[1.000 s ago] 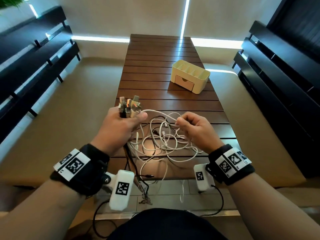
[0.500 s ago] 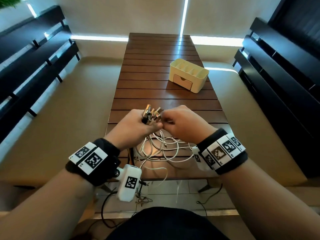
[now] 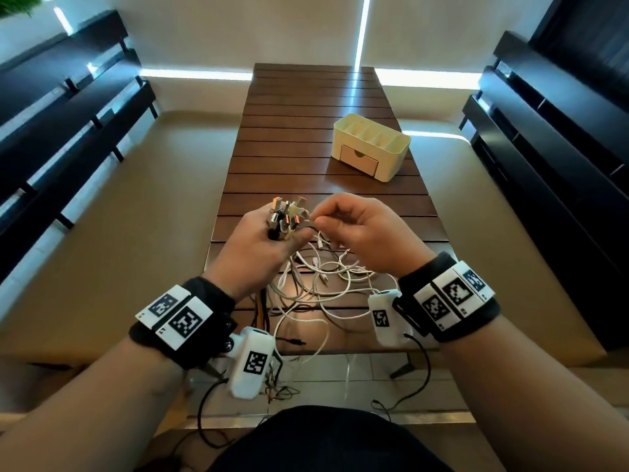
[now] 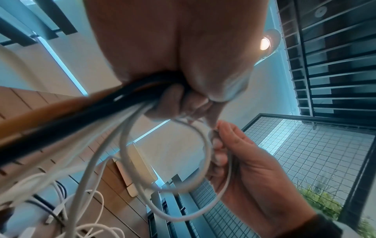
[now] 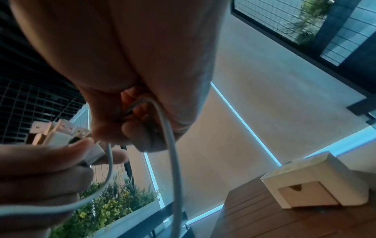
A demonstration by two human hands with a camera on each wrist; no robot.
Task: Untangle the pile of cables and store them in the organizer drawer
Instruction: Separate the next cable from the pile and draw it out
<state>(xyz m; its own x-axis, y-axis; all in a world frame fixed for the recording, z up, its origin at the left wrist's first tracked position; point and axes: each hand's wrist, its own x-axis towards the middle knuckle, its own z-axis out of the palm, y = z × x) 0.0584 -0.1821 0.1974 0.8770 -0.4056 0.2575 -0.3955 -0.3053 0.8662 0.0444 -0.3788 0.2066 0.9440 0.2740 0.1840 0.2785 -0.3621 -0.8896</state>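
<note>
Cables (image 3: 316,284) are lying tangled on the near table (image 3: 306,131); your left hand (image 3: 258,247) is gripping their plugs (image 3: 286,212). Left wrist: your right hand (image 4: 240,161) is pinching a white cable (image 4: 203,154). Right wrist: organizer (image 5: 313,182) is sitting far right, showing no readable writing.

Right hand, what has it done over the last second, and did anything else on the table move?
The right hand left the loose cables, crossed to the left hand and now pinches a white cable beside the bundle of USB plugs. The left hand kept its grip on that bundle throughout. The tangle of cables stays on the slatted table, and the cream organizer sits unmoved, drawer shut.
</note>
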